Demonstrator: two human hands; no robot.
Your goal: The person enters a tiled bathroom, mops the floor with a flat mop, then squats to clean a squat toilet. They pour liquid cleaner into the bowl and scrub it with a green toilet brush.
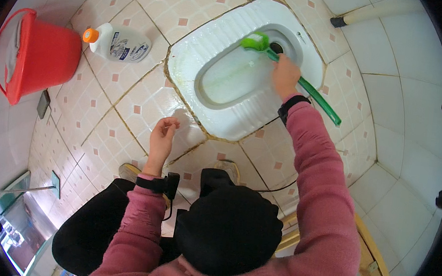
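Note:
My right hand [286, 75] is closed round the green handle of a toilet brush [319, 100]. The brush's light green bristles touch the inside of the white squat toilet [188, 64], beside its dark drain hole [276, 47]. Faint greenish streaks run along the bowl. My left hand [163, 134] hovers over the tiles near the toilet's left front edge. Its fingers are curled, with thumb and fingertips close together, and whether anything is between them cannot be made out.
A white bottle with an orange cap [126, 44] stands left of the toilet. Farther left is a red bucket [51, 60] with a grey cloth over its rim. A wooden chair [373, 256] is at lower right, a pale pipe [374, 13] at upper right. Tiled walls enclose the floor.

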